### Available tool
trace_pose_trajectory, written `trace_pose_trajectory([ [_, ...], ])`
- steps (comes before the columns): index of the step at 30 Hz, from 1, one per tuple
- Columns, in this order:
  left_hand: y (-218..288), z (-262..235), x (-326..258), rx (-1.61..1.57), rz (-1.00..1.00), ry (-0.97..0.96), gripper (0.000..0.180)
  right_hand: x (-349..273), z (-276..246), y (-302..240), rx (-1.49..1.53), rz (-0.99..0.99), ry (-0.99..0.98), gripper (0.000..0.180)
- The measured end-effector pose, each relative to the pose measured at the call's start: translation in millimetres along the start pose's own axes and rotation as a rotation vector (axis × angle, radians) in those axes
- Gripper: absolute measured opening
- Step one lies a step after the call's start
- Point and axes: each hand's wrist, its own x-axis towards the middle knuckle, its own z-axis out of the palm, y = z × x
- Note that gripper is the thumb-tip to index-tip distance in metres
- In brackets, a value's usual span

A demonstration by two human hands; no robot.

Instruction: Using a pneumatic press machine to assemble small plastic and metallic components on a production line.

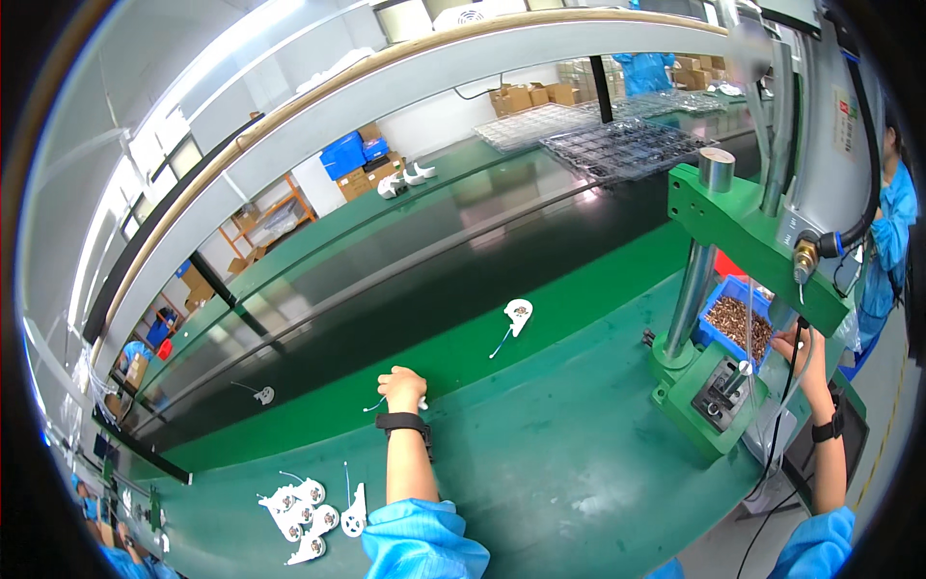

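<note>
My left hand [402,388] is closed over a small white plastic part [422,403] at the edge of the green bench; a bit of white and a thin strip stick out beside the fingers. My right hand [799,349] is at the near right side of a blue bin [707,333] filled with small copper-coloured pieces [738,323]. Its fingers are curled together, partly behind a cable and tube, and what they hold cannot be made out. Between the hands stands a green press [714,217] with a metal fixture [719,396] at its base.
Several white round parts [309,511] with blue strips lie on the bench [540,463] at the near left. Single white parts rest farther off, one [519,314] on the green strip, another [264,395] on the dark belt [434,318]. Clear trays [617,150] sit beyond.
</note>
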Motion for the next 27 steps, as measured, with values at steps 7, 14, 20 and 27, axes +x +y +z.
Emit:
trace_pose_trajectory([
  [7,68,-77,-146,-1.035,0.962,-0.315,0.031,-6,-20,28,0.067,-0.042,0.062,0.017],
  [14,144,-65,-325,-1.095,1.408,-0.67,0.035,-20,-29,-14,-0.116,-0.015,-0.11,0.014],
  [20,160,-50,-366,-0.899,1.602,-0.692,0.048,-38,-54,-7,-0.119,-0.086,-0.08,0.01],
  [27,159,-41,-372,-0.629,1.579,-0.434,0.054,-41,-50,-3,-0.105,-0.088,-0.087,0.01],
])
